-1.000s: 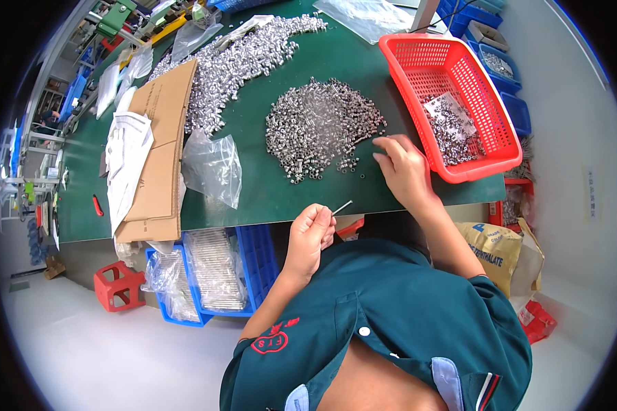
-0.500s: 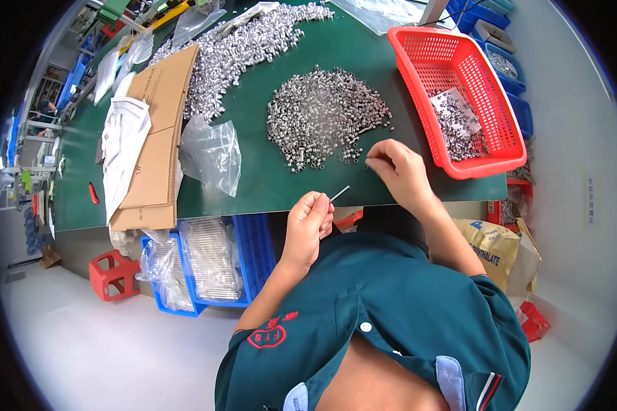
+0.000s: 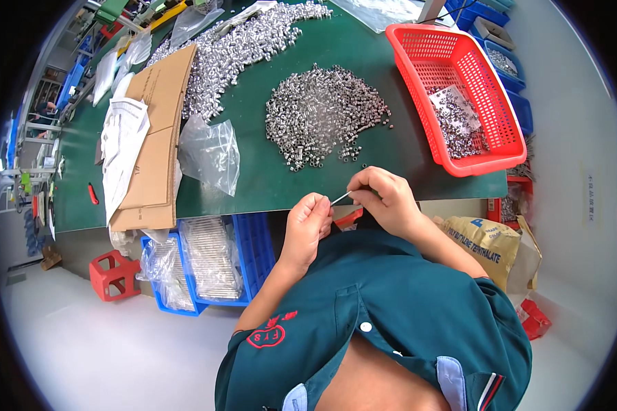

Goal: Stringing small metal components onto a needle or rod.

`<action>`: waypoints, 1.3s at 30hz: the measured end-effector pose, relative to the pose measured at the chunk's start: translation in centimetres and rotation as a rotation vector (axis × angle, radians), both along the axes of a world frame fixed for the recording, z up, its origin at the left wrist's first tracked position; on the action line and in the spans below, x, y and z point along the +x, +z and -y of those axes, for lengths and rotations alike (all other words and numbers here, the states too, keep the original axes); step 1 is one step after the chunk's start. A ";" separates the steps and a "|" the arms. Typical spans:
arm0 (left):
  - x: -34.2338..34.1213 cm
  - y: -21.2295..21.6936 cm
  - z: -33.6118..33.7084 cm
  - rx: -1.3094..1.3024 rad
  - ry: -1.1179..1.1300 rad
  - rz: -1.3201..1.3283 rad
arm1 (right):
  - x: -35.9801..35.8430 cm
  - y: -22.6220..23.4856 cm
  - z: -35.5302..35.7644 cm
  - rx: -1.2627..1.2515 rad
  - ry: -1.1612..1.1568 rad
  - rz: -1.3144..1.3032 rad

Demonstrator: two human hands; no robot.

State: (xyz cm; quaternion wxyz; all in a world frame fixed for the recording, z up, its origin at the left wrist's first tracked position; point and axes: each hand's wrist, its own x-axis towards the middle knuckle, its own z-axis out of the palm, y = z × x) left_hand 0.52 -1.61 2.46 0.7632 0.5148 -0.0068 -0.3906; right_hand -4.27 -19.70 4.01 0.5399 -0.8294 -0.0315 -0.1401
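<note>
from where i stand, the person's left hand (image 3: 308,222) has a thin metal pin (image 3: 341,198) held tight between the thumb and the curled fingers, with one end poking out. the pin is over the near edge of the green table (image 3: 253,179), between the two hands, and its long side leans: it goes up and to the right, away from the left hand and right at the tips of the right hand (image 3: 389,202). so the pin's free end is nearer to the right fingers, and its other end is tucked inside the left fist. the right hand's thumb and pointer finger are bent close together in a narrow pinch, just at that free end. i cannot tell if they touch the pin or have a tiny ring between them, because it is too small to see. past the hands, farther up the table, sits a round pile of small metal rings (image 3: 322,113), with a few loose ones near its front. the red plastic basket (image 3: 478,164) stands to the right of the pile, well apart from the pin
</note>
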 end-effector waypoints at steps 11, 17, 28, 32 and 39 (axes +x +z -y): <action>-0.9 -0.4 0.5 0.263 0.055 0.600 | -1.1 1.2 -0.2 0.177 -0.084 -0.250; -0.2 0.3 0.1 0.084 -0.034 0.204 | -0.7 1.2 0.9 -0.042 0.061 0.065; -0.3 0.3 0.7 -0.062 -0.077 -0.050 | -1.1 0.9 -0.8 0.423 0.067 -0.453; 0.1 0.1 0.4 -0.069 -0.069 -0.076 | -1.0 0.3 0.2 0.131 -0.017 -0.298; 0.2 -0.3 0.2 -0.045 -0.004 -0.069 | 0.4 -0.7 2.9 -0.363 -0.288 -0.078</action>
